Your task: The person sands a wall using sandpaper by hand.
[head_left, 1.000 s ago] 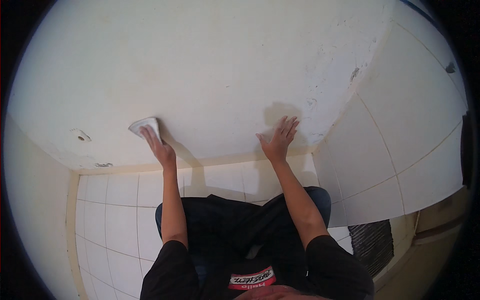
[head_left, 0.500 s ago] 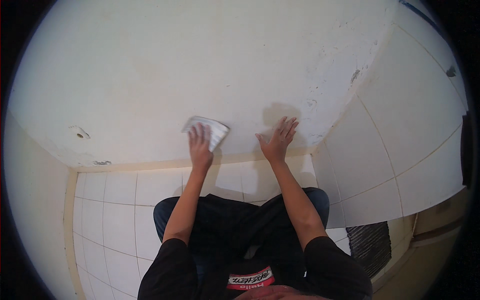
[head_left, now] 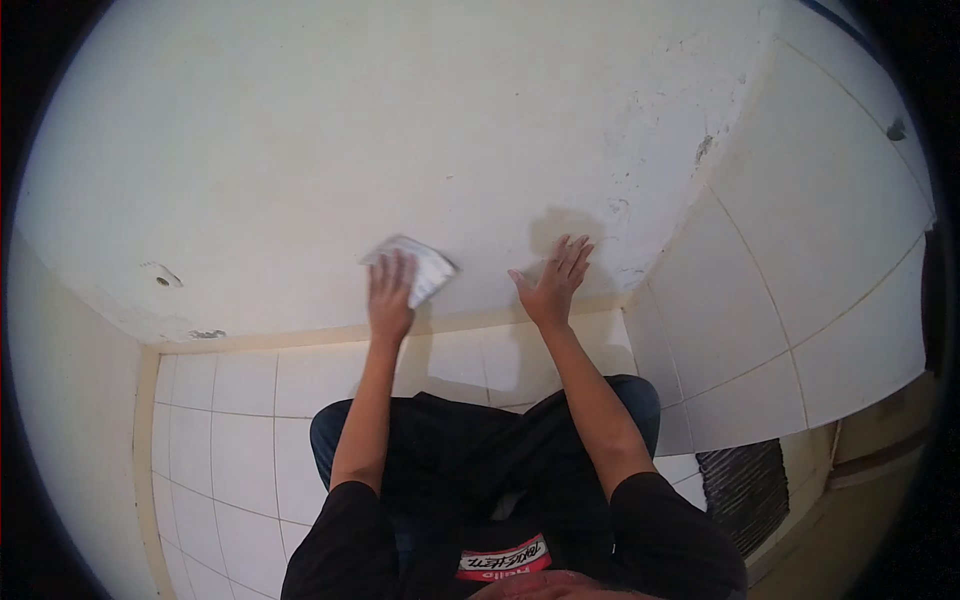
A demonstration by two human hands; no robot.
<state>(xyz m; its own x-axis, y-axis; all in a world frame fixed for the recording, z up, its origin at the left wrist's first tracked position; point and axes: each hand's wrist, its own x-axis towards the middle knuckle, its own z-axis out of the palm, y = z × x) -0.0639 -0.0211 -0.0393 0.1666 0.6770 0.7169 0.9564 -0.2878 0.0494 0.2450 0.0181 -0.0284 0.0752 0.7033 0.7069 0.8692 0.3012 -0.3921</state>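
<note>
My left hand (head_left: pixel 391 296) presses a white-and-grey striped sheet (head_left: pixel 430 272) against the low part of the wall (head_left: pixel 400 130). The sheet looks folded, with pointed corners sticking out past my fingers; cloth or paper, I cannot tell. Motion blurs its edges and my fingertips. To the right, my right hand (head_left: pixel 553 283) rests on the same wall with its fingers spread and nothing in it.
Worn, peeling patches (head_left: pixel 705 148) mark the wall near the right corner. A small hole (head_left: pixel 163 281) sits low at the left. White tiles cover the floor (head_left: pixel 240 450) and the right side wall (head_left: pixel 770 270). Behind at the right lies a dark ribbed mat (head_left: pixel 745 490).
My left hand has shifted slightly left and down on the wall with the striped sheet. My right hand stays in nearly the same place.
</note>
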